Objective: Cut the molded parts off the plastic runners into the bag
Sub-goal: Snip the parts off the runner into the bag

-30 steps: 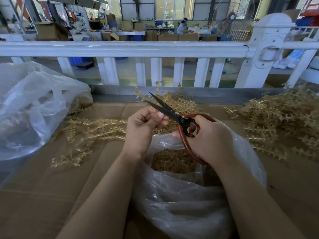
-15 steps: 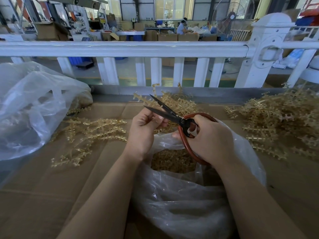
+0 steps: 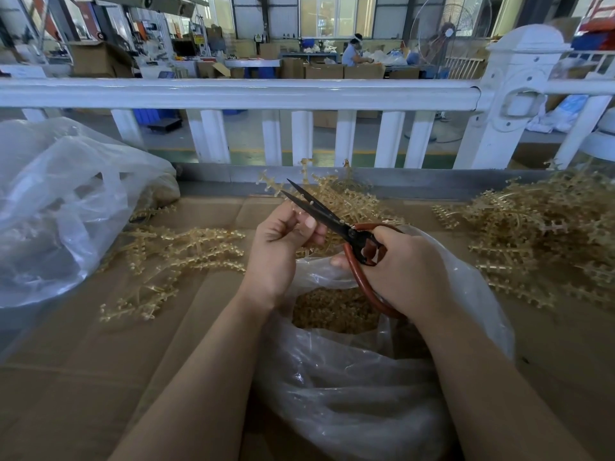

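Observation:
My left hand pinches a yellowish plastic runner that sticks up past its fingertips. My right hand grips the red-brown handles of black-bladed scissors. The blades stand slightly apart around the runner, just above my left fingers. Below both hands a clear plastic bag lies open on the cardboard, with a heap of small cut parts inside.
Piles of yellowish runners lie left, behind my hands and right on the cardboard-covered table. A second clear bag sits at the far left. A white railing borders the table's back edge.
The scissors and the runner have risen slightly, and the blades have narrowed around the runner. My left thumb has shifted along the piece.

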The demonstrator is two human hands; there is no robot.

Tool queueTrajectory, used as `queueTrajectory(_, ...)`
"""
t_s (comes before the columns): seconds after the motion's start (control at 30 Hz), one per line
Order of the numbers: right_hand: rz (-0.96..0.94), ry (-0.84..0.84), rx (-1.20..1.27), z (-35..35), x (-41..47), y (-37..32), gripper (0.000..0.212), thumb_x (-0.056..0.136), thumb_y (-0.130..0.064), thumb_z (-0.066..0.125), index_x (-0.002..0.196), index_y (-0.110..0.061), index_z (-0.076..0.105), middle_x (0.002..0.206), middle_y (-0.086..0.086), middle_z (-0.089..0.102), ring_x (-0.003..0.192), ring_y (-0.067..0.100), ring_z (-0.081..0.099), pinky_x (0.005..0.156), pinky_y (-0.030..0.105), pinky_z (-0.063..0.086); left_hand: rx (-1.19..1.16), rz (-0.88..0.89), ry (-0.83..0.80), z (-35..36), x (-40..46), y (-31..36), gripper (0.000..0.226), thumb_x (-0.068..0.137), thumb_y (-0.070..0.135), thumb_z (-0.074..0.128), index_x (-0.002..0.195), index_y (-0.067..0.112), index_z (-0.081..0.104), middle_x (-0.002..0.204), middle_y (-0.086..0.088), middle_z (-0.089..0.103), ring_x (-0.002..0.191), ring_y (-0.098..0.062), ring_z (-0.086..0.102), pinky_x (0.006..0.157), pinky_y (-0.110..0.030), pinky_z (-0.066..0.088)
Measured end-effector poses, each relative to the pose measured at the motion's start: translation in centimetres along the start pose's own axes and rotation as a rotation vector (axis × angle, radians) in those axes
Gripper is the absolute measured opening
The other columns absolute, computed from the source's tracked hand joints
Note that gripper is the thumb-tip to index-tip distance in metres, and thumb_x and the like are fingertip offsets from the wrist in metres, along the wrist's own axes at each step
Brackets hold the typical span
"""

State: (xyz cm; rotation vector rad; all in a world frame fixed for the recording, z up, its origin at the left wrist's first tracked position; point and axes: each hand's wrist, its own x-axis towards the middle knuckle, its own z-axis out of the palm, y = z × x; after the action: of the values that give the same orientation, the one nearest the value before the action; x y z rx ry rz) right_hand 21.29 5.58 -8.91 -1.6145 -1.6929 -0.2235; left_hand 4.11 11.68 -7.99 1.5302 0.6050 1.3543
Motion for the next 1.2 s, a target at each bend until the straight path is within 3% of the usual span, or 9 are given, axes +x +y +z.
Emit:
queueTrajectory(0.17, 0.018, 0.030, -0.015, 0.0, 0.0, -0.1, 0.070, 0.069, -0.097, 0.035, 0.071, -0.030, 0.056, 0.059, -0.029, 0.038, 0.055, -0.010, 0.042, 0.054, 0.008, 0.029, -0.032, -0.025, -0.001, -0.2, 0.0, -0.2, 0.013, 0.097, -0.007, 0.048, 0.100, -0.017, 0.055, 0.078, -0.008, 0.062, 0.070, -0.014, 0.057, 0.071, -0.024, 0.049)
queueTrajectory(0.27, -0.010, 0.092, -0.048, -0.1, 0.0, -0.2, 0.055, 0.074, -0.088, 0.048, 0.067, -0.033, 0.044, 0.058, -0.030, 0.030, 0.054, -0.013, 0.034, 0.055, 0.007, 0.024, -0.093, -0.043, -0.012, -0.1, -0.1, 0.1, 0.007, 0.094, -0.005, 0.054, 0.090, -0.011, 0.054, 0.077, -0.013, 0.054, 0.072, -0.015, 0.051, 0.071, -0.025, 0.046)
queueTrajectory(0.4, -0.007, 0.108, -0.072, -0.2, 0.0, 0.0, 0.052, 0.075, -0.085, 0.052, 0.068, -0.035, 0.041, 0.058, -0.030, 0.027, 0.055, -0.014, 0.030, 0.055, 0.007, 0.019, -0.281, -0.111, 0.036, -0.6, 0.1, 0.8, 0.012, 0.081, 0.008, 0.066, 0.083, 0.009, 0.054, 0.074, -0.003, 0.057, 0.068, -0.013, 0.053, 0.067, -0.022, 0.045)
queueTrajectory(0.5, -0.029, 0.113, -0.085, -0.2, 0.0, 0.0, 0.051, 0.077, -0.082, 0.058, 0.068, -0.034, 0.040, 0.057, -0.029, 0.027, 0.052, -0.013, 0.030, 0.055, 0.006, 0.018, -0.347, -0.161, 0.065, -1.0, 0.1, 0.9, 0.014, 0.085, 0.018, 0.071, 0.085, 0.009, 0.060, 0.077, -0.004, 0.059, 0.068, -0.011, 0.052, 0.068, -0.025, 0.042)
queueTrajectory(0.67, -0.048, 0.098, -0.044, -0.1, 0.0, 0.1, 0.051, 0.077, -0.083, 0.053, 0.071, -0.032, 0.048, 0.065, -0.023, 0.045, 0.055, -0.002, 0.040, 0.057, 0.005, 0.023, -0.418, -0.212, 0.068, -1.2, 0.1, 0.8, 0.010, 0.083, 0.020, 0.065, 0.078, 0.014, 0.071, 0.075, 0.002, 0.067, 0.064, -0.007, 0.054, 0.065, -0.019, 0.047)
queueTrajectory(0.8, -0.035, 0.044, -0.015, 0.0, 0.1, 0.3, 0.070, 0.075, -0.088, 0.045, 0.073, -0.020, 0.065, 0.067, -0.016, 0.059, 0.058, 0.004, 0.053, 0.056, 0.012, 0.040, -0.472, -0.250, 0.076, -1.4, 0.2, 0.7, 0.011, 0.082, 0.015, 0.067, 0.073, 0.015, 0.074, 0.073, 0.001, 0.068, 0.062, -0.006, 0.056, 0.063, -0.017, 0.049)
queueTrajectory(0.97, -0.044, 0.049, 0.009, -0.2, 0.1, 0.0, 0.057, 0.075, -0.084, 0.052, 0.067, -0.027, 0.051, 0.062, -0.024, 0.044, 0.054, -0.005, 0.044, 0.056, 0.008, 0.030, -0.429, -0.196, 0.107, -1.3, 0.1, 0.7, 0.009, 0.080, 0.015, 0.067, 0.073, 0.014, 0.071, 0.071, 0.000, 0.065, 0.063, -0.007, 0.056, 0.065, -0.018, 0.049)
queueTrajectory(1.2, -0.009, 0.015, 0.006, 0.1, 0.1, 0.3, 0.054, 0.072, -0.086, 0.050, 0.078, -0.033, 0.056, 0.074, -0.023, 0.052, 0.065, 0.000, 0.049, 0.061, 0.012, 0.036, -0.393, -0.151, 0.146, -1.0, 0.0, 0.8, 0.011, 0.080, 0.014, 0.065, 0.083, 0.003, 0.062, 0.066, 0.003, 0.063, 0.063, -0.007, 0.055, 0.066, -0.015, 0.048)
